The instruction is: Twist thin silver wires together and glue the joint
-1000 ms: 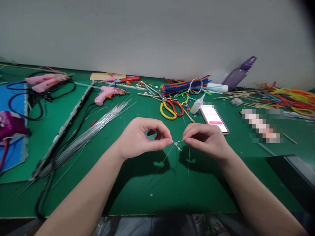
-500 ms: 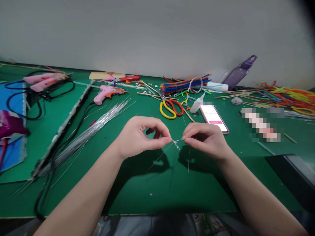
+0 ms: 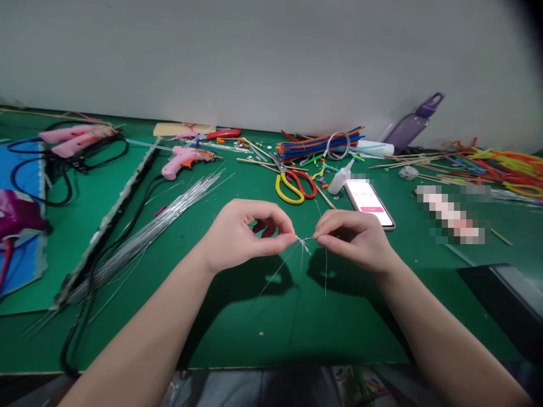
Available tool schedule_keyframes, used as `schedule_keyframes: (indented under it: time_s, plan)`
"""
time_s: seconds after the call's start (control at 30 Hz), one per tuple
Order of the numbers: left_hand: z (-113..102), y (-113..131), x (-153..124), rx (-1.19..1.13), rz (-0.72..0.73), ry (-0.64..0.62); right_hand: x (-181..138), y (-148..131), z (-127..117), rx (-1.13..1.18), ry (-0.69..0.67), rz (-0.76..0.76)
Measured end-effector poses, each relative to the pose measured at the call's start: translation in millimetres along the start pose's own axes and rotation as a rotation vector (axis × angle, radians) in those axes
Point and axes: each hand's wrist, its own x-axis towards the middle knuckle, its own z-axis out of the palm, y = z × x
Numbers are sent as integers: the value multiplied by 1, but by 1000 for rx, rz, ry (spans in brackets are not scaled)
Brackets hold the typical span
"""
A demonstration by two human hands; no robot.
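Observation:
Between my hands hangs a small bunch of thin wire (image 3: 304, 244), whitish and twisted at its middle, with long ends trailing downward. My left hand (image 3: 250, 234) pinches it from the left between thumb and index finger. From the right, my right hand (image 3: 350, 233) pinches a strand of the same wire, thumb against index finger. One thin end hangs below the right hand. A bundle of silvery wires (image 3: 161, 226) lies on the table left of my left hand. Scissors (image 3: 291, 189) with yellow and red handles lie just beyond my hands.
On the green table (image 3: 237, 345) lie a pink glue gun (image 3: 180, 163), a phone (image 3: 368, 203), a small glue bottle (image 3: 340, 180) and blue and orange pipe cleaners (image 3: 316, 148). A purple bottle (image 3: 409, 133) leans at the wall. A dark box (image 3: 504, 305) sits right.
Both hands stay in nearly the same place, still pinching. The twisted wire middle and its trailing ends have shifted slightly between them.

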Motion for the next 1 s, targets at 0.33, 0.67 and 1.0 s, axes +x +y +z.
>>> schedule_keyframes:
  time_s: [0.33,0.67,1.0]
  plan:
    - [2,4,-1,69,-12,57,1,-1,0,-15,34,50]
    - [3,0,1,184,137,429,3,1,5,10,290,46]
    - [8,1,0,343,124,315,4,2,11,-107,501,99]
